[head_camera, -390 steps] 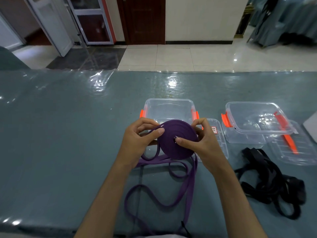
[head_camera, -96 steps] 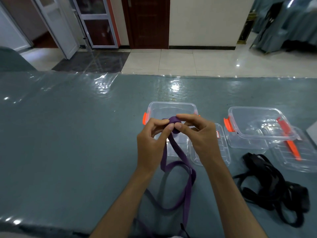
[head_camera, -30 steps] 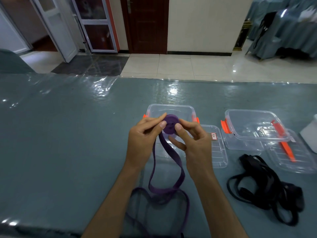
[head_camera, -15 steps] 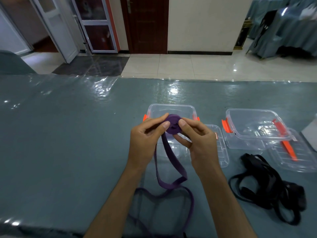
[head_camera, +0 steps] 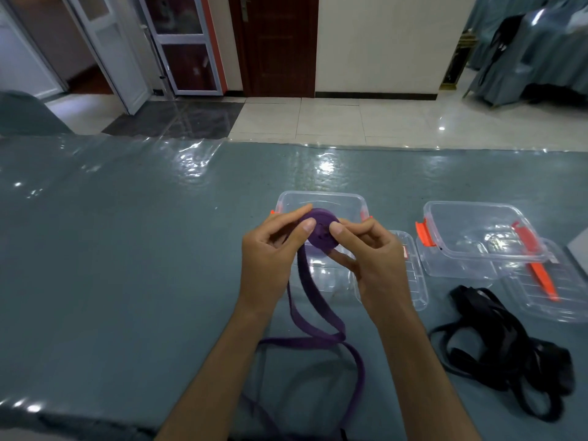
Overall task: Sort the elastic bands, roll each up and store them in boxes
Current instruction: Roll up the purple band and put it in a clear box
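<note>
On table (head_camera: pixel 127 265) | 2 boxes (head_camera: pixel 321 198) | 1 purple band (head_camera: pixel 321 232) | 1 black band (head_camera: pixel 496 345)

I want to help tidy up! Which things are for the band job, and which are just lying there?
For the job:
purple band
black bands
left box
right box
two lids

Just there:
table cover
doors

Glossy pale tiled floor (head_camera: pixel 366 122); dark wooden door (head_camera: pixel 280 43) in cream wall (head_camera: pixel 381 36); draped chairs (head_camera: pixel 534 55) right.
</note>
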A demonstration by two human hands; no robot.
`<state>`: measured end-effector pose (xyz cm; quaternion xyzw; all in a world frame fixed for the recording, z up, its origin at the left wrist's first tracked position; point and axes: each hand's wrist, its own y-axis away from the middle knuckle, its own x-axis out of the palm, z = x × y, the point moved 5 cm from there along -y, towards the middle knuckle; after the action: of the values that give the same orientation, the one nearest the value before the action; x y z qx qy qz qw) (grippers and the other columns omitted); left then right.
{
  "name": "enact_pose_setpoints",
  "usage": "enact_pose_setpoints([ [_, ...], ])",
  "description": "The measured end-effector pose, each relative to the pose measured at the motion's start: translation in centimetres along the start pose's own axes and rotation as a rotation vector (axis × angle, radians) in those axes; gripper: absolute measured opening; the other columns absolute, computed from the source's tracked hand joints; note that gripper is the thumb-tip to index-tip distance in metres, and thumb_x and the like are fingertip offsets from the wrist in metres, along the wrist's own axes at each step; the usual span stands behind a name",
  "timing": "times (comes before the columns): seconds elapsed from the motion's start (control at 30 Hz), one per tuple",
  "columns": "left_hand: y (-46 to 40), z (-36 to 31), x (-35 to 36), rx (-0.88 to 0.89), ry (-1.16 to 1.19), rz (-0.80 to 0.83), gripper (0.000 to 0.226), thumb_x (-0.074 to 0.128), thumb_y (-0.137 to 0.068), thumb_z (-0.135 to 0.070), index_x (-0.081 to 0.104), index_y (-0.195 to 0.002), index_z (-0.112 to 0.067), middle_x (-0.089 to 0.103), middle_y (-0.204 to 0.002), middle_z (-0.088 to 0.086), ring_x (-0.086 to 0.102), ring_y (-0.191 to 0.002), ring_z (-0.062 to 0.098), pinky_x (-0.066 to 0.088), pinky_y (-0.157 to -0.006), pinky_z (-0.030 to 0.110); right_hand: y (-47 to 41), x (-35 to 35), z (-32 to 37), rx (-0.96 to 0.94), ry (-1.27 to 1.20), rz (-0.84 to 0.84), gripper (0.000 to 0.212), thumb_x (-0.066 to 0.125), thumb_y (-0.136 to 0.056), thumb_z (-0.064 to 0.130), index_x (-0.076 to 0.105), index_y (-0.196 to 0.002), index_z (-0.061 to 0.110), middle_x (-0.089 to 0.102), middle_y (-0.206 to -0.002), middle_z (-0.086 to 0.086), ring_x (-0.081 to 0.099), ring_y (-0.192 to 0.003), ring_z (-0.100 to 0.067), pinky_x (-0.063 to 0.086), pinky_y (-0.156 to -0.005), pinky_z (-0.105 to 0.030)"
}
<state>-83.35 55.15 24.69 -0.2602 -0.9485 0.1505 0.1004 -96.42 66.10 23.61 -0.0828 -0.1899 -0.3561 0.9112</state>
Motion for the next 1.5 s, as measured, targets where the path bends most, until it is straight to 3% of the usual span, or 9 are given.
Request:
enact_pose_setpoints([
  [0.2,0.4,0.1,0.3,-0.046,0.109,-0.125,0.017,0.082,-0.091,-0.013,0.083,-0.107,-0.018,0.083,-0.103,0.0,0.08,-0.098,0.016,0.059,-0.086,0.018,-0.1,0.6,0.5,-0.017,-0.078,-0.024,0.047,0.088,-0.075,0.025,0.074,-0.119,0.017,0.08,-0.099,-0.015,0.079,-0.098,-0.029,0.065,-0.077,-0.037],
  [0.33,0.3,0.3,0.3,-0.051,0.074,-0.085,0.025,0.077,-0.094,-0.008,0.08,-0.117,-0.018,0.081,-0.111,0.0,0.077,-0.105,0.013,0.057,-0.089,0.016,0.0,1.0,-0.3,0.034,-0.104,-0.019,0.049,0.081,-0.081,0.022,0.073,-0.129,0.014,0.078,-0.109,-0.019,0.079,-0.103,-0.028,0.065,-0.081,-0.036],
  [0.5,-0.8,0.0,-0.5,-0.012,-0.011,0.033,0.028,0.077,-0.095,-0.008,0.077,-0.122,-0.013,0.081,-0.109,0.0,0.078,-0.102,0.015,0.058,-0.088,0.018,-0.7,0.7,-0.4,0.151,-0.014,0.148,0.038,0.083,-0.078,0.03,0.082,-0.114,0.018,0.079,-0.116,-0.012,0.076,-0.11,-0.028,0.065,-0.079,-0.036],
  [0.67,-0.4,0.7,-0.5,-0.085,0.078,-0.034,0.028,0.087,-0.085,-0.011,0.078,-0.111,-0.017,0.082,-0.104,0.004,0.08,-0.098,0.021,0.06,-0.086,0.022,-1.2,0.1,0.2,0.028,0.197,0.105,0.028,0.079,-0.082,0.039,0.082,-0.107,0.025,0.082,-0.103,-0.004,0.079,-0.097,-0.019,0.062,-0.073,-0.024],
  [0.8,-0.2,1.2,-0.2,-0.12,0.117,-0.009,0.026,0.083,-0.088,-0.005,0.082,-0.108,-0.02,0.082,-0.11,-0.001,0.078,-0.104,0.015,0.058,-0.09,0.019,-1.3,0.2,-0.4,-0.017,0.111,0.081,0.038,0.077,-0.087,0.032,0.077,-0.117,0.008,0.081,-0.108,-0.009,0.079,-0.102,-0.025,0.063,-0.084,-0.03],
  [1.0,-2.0,0.5,-0.6,-0.077,-0.037,0.142,0.033,0.079,-0.093,-0.007,0.077,-0.122,-0.023,0.081,-0.108,-0.001,0.078,-0.1,0.015,0.058,-0.09,0.018,-1.7,0.0,-1.8,0.087,0.036,0.123,0.03,0.084,-0.081,0.032,0.083,-0.106,0.014,0.079,-0.11,-0.016,0.078,-0.104,-0.03,0.064,-0.086,-0.035],
  [1.13,-1.5,1.1,-0.7,-0.114,0.039,0.028,0.031,0.082,-0.091,-0.015,0.067,-0.117,-0.023,0.08,-0.102,0.007,0.079,-0.095,0.022,0.06,-0.084,0.023,-2.1,0.2,-1.2,0.029,0.098,0.191,0.032,0.086,-0.081,0.029,0.081,-0.112,0.019,0.08,-0.11,-0.013,0.078,-0.104,-0.031,0.065,-0.087,-0.037],
  [1.3,-0.1,2.2,-0.6,-0.11,0.088,-0.079,0.016,0.082,-0.09,-0.006,0.077,-0.101,-0.016,0.082,-0.107,0.003,0.079,-0.103,0.02,0.059,-0.089,0.022,-1.7,0.2,-1.3,-0.134,0.139,0.07,0.043,0.084,-0.088,0.011,0.065,-0.126,0.012,0.079,-0.108,-0.014,0.079,-0.097,-0.034,0.066,-0.082,-0.041],
  [1.5,-0.8,1.6,-1.0,-0.055,-0.008,0.038,0.025,0.08,-0.092,-0.007,0.08,-0.115,-0.015,0.082,-0.11,-0.005,0.079,-0.102,0.013,0.058,-0.09,0.018,-1.3,0.2,-1.4,-0.098,0.073,0.041,0.03,0.083,-0.086,0.016,0.061,-0.098,-0.001,0.077,-0.107,-0.02,0.078,-0.1,-0.033,0.066,-0.081,-0.047],
])
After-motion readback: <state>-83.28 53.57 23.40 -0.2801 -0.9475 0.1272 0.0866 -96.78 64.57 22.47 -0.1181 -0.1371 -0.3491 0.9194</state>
